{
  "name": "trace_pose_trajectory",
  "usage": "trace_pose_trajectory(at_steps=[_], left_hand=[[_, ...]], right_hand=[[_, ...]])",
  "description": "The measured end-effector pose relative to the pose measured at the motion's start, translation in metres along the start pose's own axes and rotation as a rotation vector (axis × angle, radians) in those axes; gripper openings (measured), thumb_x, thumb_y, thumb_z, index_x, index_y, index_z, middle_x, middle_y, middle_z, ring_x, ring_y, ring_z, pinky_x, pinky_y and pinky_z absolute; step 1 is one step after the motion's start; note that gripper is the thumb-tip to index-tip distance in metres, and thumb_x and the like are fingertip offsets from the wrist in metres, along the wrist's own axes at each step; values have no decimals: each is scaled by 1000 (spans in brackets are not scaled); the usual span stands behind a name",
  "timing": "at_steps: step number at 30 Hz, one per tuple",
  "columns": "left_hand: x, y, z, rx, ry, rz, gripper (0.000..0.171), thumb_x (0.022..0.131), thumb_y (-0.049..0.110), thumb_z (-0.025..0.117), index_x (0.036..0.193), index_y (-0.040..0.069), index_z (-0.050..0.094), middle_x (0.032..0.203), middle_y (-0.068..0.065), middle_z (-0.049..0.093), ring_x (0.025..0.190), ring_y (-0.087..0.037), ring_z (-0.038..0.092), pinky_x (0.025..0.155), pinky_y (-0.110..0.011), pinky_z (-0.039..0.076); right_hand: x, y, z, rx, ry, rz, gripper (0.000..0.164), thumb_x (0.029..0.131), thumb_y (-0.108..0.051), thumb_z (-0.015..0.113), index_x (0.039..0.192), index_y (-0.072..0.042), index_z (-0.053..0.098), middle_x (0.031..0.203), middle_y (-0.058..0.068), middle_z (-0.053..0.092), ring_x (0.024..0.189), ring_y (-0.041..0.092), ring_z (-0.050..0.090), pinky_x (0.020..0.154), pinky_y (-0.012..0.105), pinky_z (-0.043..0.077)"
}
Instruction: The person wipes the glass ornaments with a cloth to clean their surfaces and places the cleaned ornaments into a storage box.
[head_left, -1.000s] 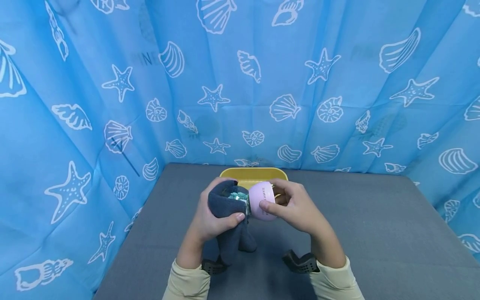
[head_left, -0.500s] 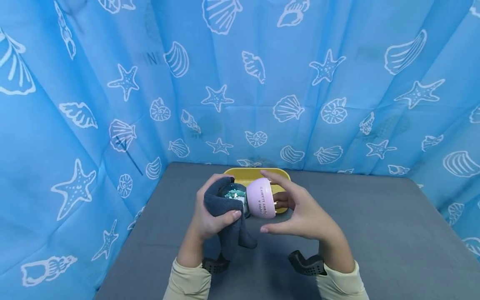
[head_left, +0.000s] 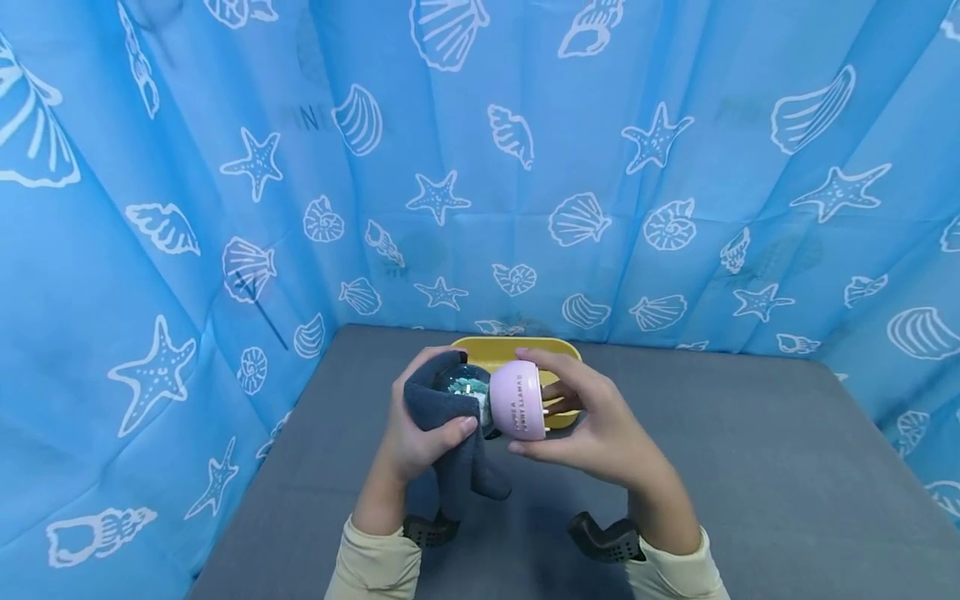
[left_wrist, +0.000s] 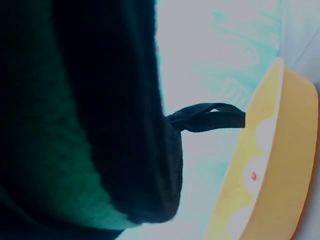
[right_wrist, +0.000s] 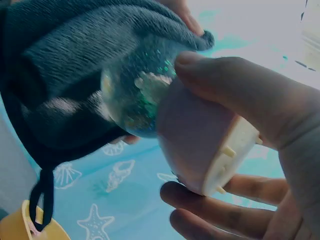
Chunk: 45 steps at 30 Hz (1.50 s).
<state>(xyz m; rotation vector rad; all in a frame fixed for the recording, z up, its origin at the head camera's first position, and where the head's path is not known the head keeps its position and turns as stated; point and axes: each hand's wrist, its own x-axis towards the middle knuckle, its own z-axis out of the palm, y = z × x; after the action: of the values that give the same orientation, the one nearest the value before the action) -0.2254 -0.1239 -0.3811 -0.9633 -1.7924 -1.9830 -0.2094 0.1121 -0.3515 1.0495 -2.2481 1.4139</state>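
Note:
A snow globe with a clear ball (right_wrist: 132,92) of glitter and a pink base (head_left: 517,400) lies sideways between my hands, lettering on the base facing up. My left hand (head_left: 416,437) holds a dark grey cloth (head_left: 441,410) wrapped about the ball, its thumb pressing the near fold. Loose ends of the cloth hang below that hand, and a hanging loop (right_wrist: 42,200) shows in the right wrist view. My right hand (head_left: 596,421) grips the base, thumb on the near side and a finger on the far side. Small pegs stick out of the base's underside.
Behind the hands, a yellow tub (head_left: 517,342) stands on the grey tabletop (head_left: 750,467) by the back edge. A blue curtain (head_left: 480,183) with white shells and starfish hangs behind and at the sides. Each wrist wears a black camera mount (head_left: 603,537).
My right hand let its thumb off the pink base, spread wide, and has closed on the base again. The base has turned, so its lettering faces up more. The left hand keeps the cloth.

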Motion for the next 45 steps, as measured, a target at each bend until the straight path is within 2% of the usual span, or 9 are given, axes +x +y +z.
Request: trace_pose_trajectory(at_steps=[8,15,19,25,28,32,36,40,45], left_hand=[[-1,2,-4,18,61,24,66,76,29,72,127,-6,50,114,-22,60,97,-23,64,82,-32,57],[1,4,-4,32,128,50,66,75,31,73,126,-5,51,112,-22,59,94,-23,63,79,-32,57],[2,3,-4,52,159,26,65,75,30,75,126,-2,52,112,-18,60,94,-23,64,79,-32,58],[0,-4,-4,65,174,-21,61,76,31,74,125,2,53,112,-15,61,93,-23,63,80,-32,57],[0,-6,-6,63,184,-23,59,76,29,72,124,0,53,110,-16,61,93,-22,63,79,-31,57],[1,-6,-7,75,209,0,60,74,26,72,122,-5,53,109,-18,61,91,-21,63,78,-30,57],[1,-7,-5,91,226,15,59,74,25,73,122,-4,54,108,-17,62,90,-20,64,77,-30,57],[1,-9,-2,116,240,41,59,73,24,74,121,-4,55,107,-17,63,91,-20,65,77,-30,57],[2,-11,2,141,268,73,60,71,23,75,121,-3,56,107,-18,63,91,-20,65,78,-30,57]], right_hand=[[3,-12,12,-99,64,1,91,62,-27,94,142,-24,50,126,-3,61,100,12,65,74,25,59],[3,-15,21,-228,117,-129,88,62,-21,94,140,-16,54,128,5,59,102,15,64,75,19,57],[4,-15,22,-285,127,-177,84,63,-15,92,138,-15,56,134,9,56,111,20,61,82,25,58],[5,-17,24,-286,87,-194,81,67,-8,88,140,-15,54,143,10,48,126,24,51,91,36,55],[6,-19,24,-256,64,-167,82,69,-9,87,143,-16,51,145,7,45,128,22,48,90,33,54],[6,-19,23,-120,28,-120,85,73,-12,85,148,-15,45,147,6,43,126,20,51,88,31,57],[6,-16,21,-9,54,-30,83,78,-11,82,150,-18,40,145,5,47,121,20,58,85,31,57],[6,-12,20,28,95,96,72,82,-13,79,145,-21,46,134,5,57,109,19,67,81,31,58],[6,-11,19,39,83,200,56,86,-21,76,137,-24,53,120,6,64,95,17,72,74,30,60]])
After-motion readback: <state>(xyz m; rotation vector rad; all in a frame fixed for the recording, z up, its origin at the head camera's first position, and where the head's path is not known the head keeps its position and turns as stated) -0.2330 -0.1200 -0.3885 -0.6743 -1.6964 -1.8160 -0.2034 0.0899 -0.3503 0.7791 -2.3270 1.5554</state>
